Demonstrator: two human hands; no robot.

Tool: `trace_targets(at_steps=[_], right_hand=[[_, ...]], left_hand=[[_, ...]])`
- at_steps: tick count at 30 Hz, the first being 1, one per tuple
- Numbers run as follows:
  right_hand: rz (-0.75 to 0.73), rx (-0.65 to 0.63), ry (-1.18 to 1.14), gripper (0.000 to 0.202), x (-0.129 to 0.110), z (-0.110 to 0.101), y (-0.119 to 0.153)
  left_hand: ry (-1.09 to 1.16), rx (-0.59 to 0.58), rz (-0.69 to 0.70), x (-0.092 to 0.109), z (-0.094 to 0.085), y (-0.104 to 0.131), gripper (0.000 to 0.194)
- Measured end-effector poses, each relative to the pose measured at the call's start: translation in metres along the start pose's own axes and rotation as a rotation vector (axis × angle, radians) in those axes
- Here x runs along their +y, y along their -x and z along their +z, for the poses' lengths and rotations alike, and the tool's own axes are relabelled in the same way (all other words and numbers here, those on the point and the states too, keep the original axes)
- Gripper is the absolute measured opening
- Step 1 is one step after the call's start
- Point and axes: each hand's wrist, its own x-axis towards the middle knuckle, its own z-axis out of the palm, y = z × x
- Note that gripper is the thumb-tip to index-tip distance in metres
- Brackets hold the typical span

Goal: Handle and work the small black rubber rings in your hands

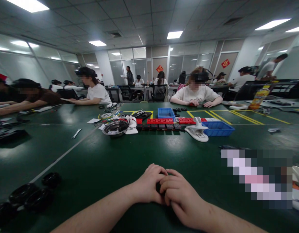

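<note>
My left hand (150,184) and my right hand (180,195) meet above the near middle of the green table (110,165). Their curled fingers touch around a small dark object (158,187), mostly hidden between them. What it is cannot be made out. Beyond the hands lies a row of red sockets (161,121) with black ones in front. A metal bowl (114,131) with small parts stands left of the row, and a white clamp-like piece (197,131) stands at its right.
Coils of black cable (33,194) lie at the near left. A wrench (76,133) rests farther back. Blue trays (218,128) and an orange bottle (258,97) stand at the back right. A person (196,90) sits across the table.
</note>
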Motion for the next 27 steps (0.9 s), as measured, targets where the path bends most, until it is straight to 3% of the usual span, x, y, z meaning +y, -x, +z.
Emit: trace_targets(at_steps=[6,9,12,15,18,23,27], right_hand=[[-0.103,0.101,0.034,0.026,0.001,0.011,0.004],[-0.126,0.108,0.052,0.027,-0.002,0.006,0.004],[-0.056,0.106,0.068,0.024,-0.005,-0.003,0.004],[0.104,0.175,0.109,0.034,-0.002,-0.005,0.007],[0.248,0.207,0.146,0.042,0.004,0.0,0.006],[0.433,0.044,0.137,0.02,0.003,0.005,0.0],[0.481,-0.008,0.148,0.02,0.0,0.004,-0.002]], left_hand=[[-0.017,-0.027,-0.046,0.001,0.0,-0.001,0.051],[-0.01,-0.04,-0.036,0.004,-0.002,-0.001,0.051],[0.01,-0.02,-0.061,0.008,-0.004,0.001,0.077],[0.0,0.078,-0.101,0.012,-0.005,0.003,0.097],[-0.043,0.153,-0.125,0.018,-0.005,0.003,0.093],[-0.087,0.101,-0.156,0.026,-0.001,0.003,0.067],[-0.081,0.094,-0.166,0.026,0.002,0.002,0.054]])
